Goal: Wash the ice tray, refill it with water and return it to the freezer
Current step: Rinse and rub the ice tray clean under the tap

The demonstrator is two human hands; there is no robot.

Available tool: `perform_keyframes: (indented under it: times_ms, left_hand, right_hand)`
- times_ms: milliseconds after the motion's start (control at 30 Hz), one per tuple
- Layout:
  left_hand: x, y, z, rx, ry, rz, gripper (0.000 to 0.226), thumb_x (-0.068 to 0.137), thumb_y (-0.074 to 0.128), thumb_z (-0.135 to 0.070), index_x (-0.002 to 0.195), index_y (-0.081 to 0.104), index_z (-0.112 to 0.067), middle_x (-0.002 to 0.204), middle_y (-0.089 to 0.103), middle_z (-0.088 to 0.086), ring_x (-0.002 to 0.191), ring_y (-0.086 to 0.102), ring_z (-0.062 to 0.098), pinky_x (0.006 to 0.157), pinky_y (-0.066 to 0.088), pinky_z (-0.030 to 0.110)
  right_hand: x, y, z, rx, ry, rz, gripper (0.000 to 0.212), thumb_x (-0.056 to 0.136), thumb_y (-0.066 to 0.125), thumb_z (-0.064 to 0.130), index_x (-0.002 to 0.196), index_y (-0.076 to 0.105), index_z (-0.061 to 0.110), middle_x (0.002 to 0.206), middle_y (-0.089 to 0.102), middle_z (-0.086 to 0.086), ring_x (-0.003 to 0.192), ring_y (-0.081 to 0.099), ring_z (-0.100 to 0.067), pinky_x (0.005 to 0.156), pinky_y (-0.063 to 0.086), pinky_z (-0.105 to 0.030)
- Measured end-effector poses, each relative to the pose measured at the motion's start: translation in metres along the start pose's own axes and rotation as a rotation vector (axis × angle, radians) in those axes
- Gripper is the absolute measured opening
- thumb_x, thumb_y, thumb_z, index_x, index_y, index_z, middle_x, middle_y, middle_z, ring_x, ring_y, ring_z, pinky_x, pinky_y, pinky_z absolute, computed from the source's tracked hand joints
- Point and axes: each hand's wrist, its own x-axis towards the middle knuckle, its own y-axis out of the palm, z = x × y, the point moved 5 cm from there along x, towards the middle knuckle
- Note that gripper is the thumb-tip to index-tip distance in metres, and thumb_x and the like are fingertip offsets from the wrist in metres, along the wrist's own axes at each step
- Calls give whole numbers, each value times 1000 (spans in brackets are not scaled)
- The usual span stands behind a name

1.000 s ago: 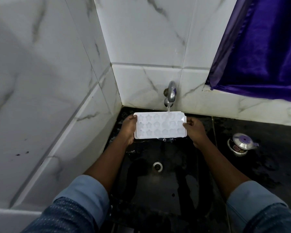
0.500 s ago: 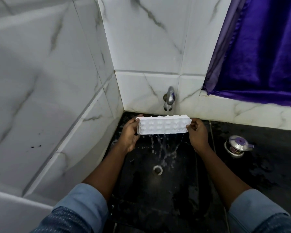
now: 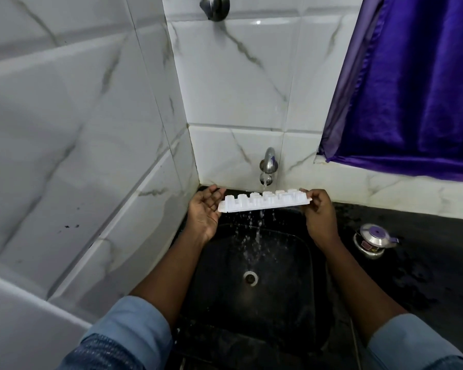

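A white ice tray (image 3: 262,202) is held upside down, its cup bottoms facing up, just under the running tap (image 3: 269,164). Water falls onto it and drips off into the black sink (image 3: 286,311) below. My left hand (image 3: 202,212) has its palm turned toward the tray's left end, and its straight fingers press against that end. My right hand (image 3: 318,212) pinches the tray's right end with curled fingers. The tray tilts slightly down to the left.
The sink's drain (image 3: 250,278) lies below the tray. A small steel vessel with a purple knob (image 3: 372,240) stands on the wet black counter (image 3: 433,252) at right. Marble-tiled walls close in left and behind. A purple curtain (image 3: 412,89) hangs upper right, a wall valve (image 3: 214,6) above.
The tray has been turned over from cups-up under the tap to upside down, spilling its water into the sink. My left hand has opened against its end.
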Motion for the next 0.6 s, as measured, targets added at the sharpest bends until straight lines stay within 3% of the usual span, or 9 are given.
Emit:
perform_keyframes:
  times_ms: [200, 367, 400, 500, 533, 600]
  left_hand:
    - [0, -3, -8, -104, 9, -63, 33, 103, 33, -15, 109, 63, -2, 94, 78, 23, 100, 72, 35, 89, 59, 36]
    - [-8, 0, -10, -100, 34, -27, 30, 103, 37, -16, 108, 64, -3, 111, 75, 25, 105, 72, 34, 99, 57, 39]
    - [-11, 1, -9, -85, 32, -19, 29, 103, 39, -18, 109, 64, -4, 115, 75, 24, 104, 72, 32, 96, 57, 39]
    - [-15, 1, -2, 3, 17, -10, 26, 103, 44, -22, 106, 66, -8, 124, 74, 24, 109, 72, 32, 82, 56, 36]
    - [-15, -1, 1, 30, 11, -13, 26, 104, 46, -25, 107, 67, -10, 126, 74, 23, 116, 69, 35, 84, 54, 37]
    - [-15, -5, 2, 90, 2, -19, 32, 106, 48, -36, 114, 68, -11, 126, 75, 20, 125, 66, 37, 90, 52, 39]
  right_hand:
    - [-6, -6, 10, -67, -61, 35, 28, 96, 59, -13, 93, 51, 13, 125, 70, -2, 121, 66, -3, 97, 51, -16]
    - [-16, -12, 26, -124, -149, 7, 33, 94, 53, -17, 99, 55, 16, 131, 70, 0, 123, 65, -3, 103, 50, -19]
    - [-19, -11, 30, -153, -178, -1, 33, 95, 53, -15, 103, 57, 16, 129, 72, 1, 118, 67, -1, 98, 52, -18]
    - [-28, -10, 33, -263, -213, 3, 31, 96, 56, -8, 111, 64, 18, 101, 75, 8, 74, 65, 1, 64, 49, -18]
    - [-29, -10, 33, -265, -226, 13, 31, 96, 56, -7, 112, 66, 18, 99, 74, 10, 73, 64, -1, 63, 49, -20]
    - [-29, -9, 36, -279, -266, 41, 30, 96, 60, -2, 112, 67, 21, 108, 74, 6, 92, 70, -7, 78, 55, -24]
